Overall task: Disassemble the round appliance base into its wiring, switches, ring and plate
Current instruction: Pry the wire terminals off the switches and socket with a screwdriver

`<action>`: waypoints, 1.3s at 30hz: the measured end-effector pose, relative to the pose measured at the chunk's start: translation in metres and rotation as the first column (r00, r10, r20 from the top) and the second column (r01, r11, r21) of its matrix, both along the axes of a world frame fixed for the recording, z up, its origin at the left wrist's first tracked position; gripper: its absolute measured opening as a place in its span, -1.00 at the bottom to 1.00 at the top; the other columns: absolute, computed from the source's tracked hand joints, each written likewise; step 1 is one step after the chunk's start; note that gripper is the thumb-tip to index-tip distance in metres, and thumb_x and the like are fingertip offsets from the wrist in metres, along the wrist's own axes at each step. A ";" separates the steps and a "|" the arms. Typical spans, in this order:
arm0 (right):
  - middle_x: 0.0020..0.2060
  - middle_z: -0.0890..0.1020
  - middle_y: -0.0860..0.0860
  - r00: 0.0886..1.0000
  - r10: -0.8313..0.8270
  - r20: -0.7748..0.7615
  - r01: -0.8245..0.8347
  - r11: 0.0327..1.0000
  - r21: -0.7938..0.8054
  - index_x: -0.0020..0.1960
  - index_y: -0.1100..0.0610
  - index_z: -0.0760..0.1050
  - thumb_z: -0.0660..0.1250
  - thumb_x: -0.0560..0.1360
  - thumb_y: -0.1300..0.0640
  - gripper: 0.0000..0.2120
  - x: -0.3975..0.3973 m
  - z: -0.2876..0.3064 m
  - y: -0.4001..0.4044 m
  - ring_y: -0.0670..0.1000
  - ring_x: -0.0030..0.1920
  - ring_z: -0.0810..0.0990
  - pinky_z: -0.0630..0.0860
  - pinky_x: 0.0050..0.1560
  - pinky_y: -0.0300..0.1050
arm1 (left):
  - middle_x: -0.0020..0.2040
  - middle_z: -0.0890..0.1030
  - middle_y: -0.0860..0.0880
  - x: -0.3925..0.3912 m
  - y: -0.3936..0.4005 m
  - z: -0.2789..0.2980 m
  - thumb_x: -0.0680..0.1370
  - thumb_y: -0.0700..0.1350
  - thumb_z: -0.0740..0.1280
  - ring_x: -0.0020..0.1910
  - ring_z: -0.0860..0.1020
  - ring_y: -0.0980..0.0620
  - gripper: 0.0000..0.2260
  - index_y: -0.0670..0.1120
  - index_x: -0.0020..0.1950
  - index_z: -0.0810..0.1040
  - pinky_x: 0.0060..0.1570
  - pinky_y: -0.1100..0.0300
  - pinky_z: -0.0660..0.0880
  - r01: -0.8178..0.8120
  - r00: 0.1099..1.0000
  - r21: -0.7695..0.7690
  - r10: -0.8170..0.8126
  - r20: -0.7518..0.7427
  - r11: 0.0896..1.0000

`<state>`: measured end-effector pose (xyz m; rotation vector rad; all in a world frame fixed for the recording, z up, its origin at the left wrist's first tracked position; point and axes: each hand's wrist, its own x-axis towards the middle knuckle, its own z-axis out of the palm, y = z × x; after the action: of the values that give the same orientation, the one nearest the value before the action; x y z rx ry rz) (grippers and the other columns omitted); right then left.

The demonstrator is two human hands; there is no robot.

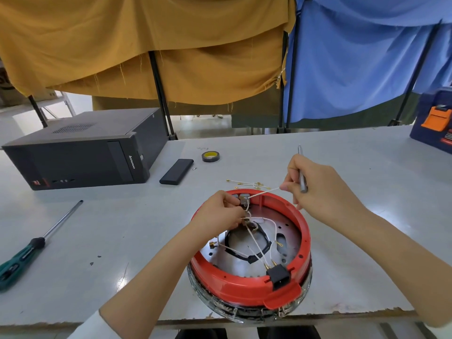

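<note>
The round appliance base (249, 285) lies upside down at the table's near edge, a red ring around a perforated metal plate (288, 233). White wires (256, 243) cross its inside, and a black socket (278, 275) sits at the near rim. My left hand (217, 211) reaches inside the far rim and pinches a small grey switch (244, 198). My right hand (318, 189) is outside the rim, pulling a white wire (265, 192) taut from that switch while also holding a thin grey tool (302, 172).
Loose white wires with brass terminals (247, 183) lie just behind the base. Further back are a tape roll (210, 156), a black bar-shaped case (176, 171) and a black computer tower (83, 148). A green-handled screwdriver (36, 243) lies left. A blue toolbox (433, 123) stands far right.
</note>
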<state>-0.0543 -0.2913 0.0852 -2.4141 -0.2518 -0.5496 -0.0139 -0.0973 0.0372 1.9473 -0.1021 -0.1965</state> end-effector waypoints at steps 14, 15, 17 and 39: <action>-0.27 0.60 0.19 0.967 -0.001 -0.256 0.190 0.675 0.713 -0.23 0.11 0.25 0.38 0.44 0.39 -0.66 0.084 -0.009 -0.035 -0.05 -0.48 0.54 0.53 -0.44 -0.29 | 0.08 0.59 -0.04 0.061 0.019 -0.012 0.62 -0.03 0.11 0.04 0.51 -0.02 -0.76 -0.08 0.13 0.51 -0.03 0.18 0.37 -0.123 0.960 0.405 0.005 0.281 0.906; -0.25 0.60 0.19 0.959 -0.001 -0.285 0.222 0.629 0.745 -0.22 0.11 0.26 0.37 0.45 0.40 -0.67 0.095 -0.014 -0.032 -0.05 -0.48 0.53 0.53 -0.45 -0.30 | 0.07 0.60 -0.07 0.062 0.017 -0.014 0.63 -0.02 0.09 0.07 0.50 -0.06 -0.74 -0.11 0.10 0.52 -0.02 0.17 0.35 -0.078 0.962 0.444 -0.049 0.268 0.893; -0.23 0.58 0.16 0.932 0.011 -0.362 0.298 0.547 0.783 -0.13 0.13 0.28 0.33 0.46 0.44 -0.71 0.120 -0.027 -0.023 -0.03 -0.45 0.53 0.54 -0.47 -0.31 | 0.04 0.60 -0.11 0.063 0.018 -0.018 0.65 -0.02 0.07 0.07 0.50 -0.09 -0.71 -0.13 0.05 0.53 -0.02 0.15 0.35 -0.027 0.956 0.491 -0.122 0.268 0.871; -0.27 0.52 0.00 0.869 -0.170 -0.464 0.211 0.977 0.038 -0.21 0.06 0.40 0.25 0.39 0.25 -0.90 0.185 -0.071 0.007 0.07 -0.35 0.57 0.61 -0.25 0.02 | -0.12 0.56 0.13 0.061 0.022 -0.023 0.58 0.16 0.15 -0.08 0.50 0.11 -0.75 0.06 0.01 0.53 -0.19 0.27 0.35 -0.008 0.945 0.459 -0.143 0.293 0.888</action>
<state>0.1309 -0.2844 0.0144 -2.4127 0.2143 -0.0552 0.0473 -0.0756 0.0144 2.4381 -0.3689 0.0616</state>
